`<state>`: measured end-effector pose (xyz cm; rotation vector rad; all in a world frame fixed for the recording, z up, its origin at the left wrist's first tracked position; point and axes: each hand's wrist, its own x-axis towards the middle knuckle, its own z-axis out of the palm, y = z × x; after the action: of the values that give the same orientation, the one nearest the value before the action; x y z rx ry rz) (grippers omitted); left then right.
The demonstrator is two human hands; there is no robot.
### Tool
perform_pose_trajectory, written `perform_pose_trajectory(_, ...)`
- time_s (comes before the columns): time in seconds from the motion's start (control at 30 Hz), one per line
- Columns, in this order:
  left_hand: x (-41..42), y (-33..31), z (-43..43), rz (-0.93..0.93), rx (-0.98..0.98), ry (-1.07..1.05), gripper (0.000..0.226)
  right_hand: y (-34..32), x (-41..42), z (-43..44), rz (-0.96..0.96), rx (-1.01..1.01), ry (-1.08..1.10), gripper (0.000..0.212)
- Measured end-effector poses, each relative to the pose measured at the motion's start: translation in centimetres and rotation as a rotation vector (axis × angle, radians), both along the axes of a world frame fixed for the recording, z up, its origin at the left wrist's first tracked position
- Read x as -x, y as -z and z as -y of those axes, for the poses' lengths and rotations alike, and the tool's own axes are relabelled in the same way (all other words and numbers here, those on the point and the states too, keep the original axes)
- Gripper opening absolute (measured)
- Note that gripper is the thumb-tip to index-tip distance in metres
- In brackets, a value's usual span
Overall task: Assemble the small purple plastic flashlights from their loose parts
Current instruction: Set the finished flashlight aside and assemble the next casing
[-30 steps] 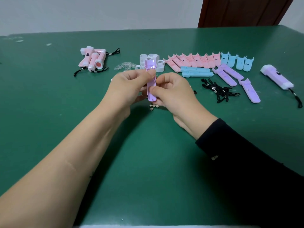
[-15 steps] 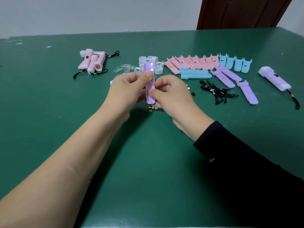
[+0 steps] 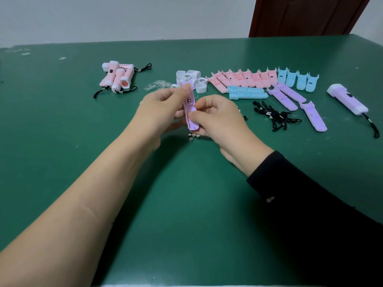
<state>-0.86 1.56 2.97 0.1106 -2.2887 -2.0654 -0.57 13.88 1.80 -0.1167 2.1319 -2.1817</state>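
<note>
A purple flashlight body half (image 3: pixel 190 108) is held above the green table (image 3: pixel 186 204), its hollow inner side facing me. My left hand (image 3: pixel 161 108) pinches its upper end between thumb and fingers. My right hand (image 3: pixel 219 119) pinches its lower part from the right. Small silver button batteries (image 3: pixel 193 136) lie on the table just under my hands. More purple body halves (image 3: pixel 290 98) lie to the right. One finished purple flashlight (image 3: pixel 347 99) with a black strap rests at the far right.
Finished pink flashlights (image 3: pixel 118 76) lie at the back left, beside clear lenses (image 3: pixel 157 84) and white head caps (image 3: pixel 192 78). Pink halves (image 3: pixel 242 78) and blue halves (image 3: pixel 246 95) line the back. Black straps (image 3: pixel 275 118) are heaped right of my hands.
The purple half has been turned in my hands, so its open inner side with ribs now faces me; both hands keep hold of it in about the same place.
</note>
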Motion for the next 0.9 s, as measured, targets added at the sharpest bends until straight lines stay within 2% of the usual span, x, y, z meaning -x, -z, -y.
perform_pose_trajectory(0.13,0.4,0.1,0.6,-0.066,-0.044,-0.061,0.028,-0.7,0.5,-0.7,0.008,0.005,-0.063,0.008)
perform_pose_trajectory(0.23,0.8,-0.2,1.5,-0.06,-0.077,-0.109,0.027,-1.3,1.5,-2.2,-0.01,0.007,0.081,0.005)
perform_pose_trajectory(0.33,1.0,0.0,1.9,-0.064,-0.058,-0.114,0.027,-1.0,2.2,-3.4,0.006,-0.03,0.202,0.013)
perform_pose_trajectory(0.53,1.1,0.4,1.9,-0.091,-0.053,-0.103,0.027,-0.7,3.3,-4.5,-0.037,-0.095,0.302,0.017)
perform_pose_trajectory(0.77,1.3,1.0,1.8,-0.009,-0.145,-0.05,0.02,-0.3,4.2,-5.6,-0.052,-0.133,0.362,0.019)
perform_pose_trajectory(0.9,1.3,1.1,2.0,0.026,-0.16,-0.021,0.024,0.0,4.4,-5.8,-0.105,-0.201,0.364,0.02)
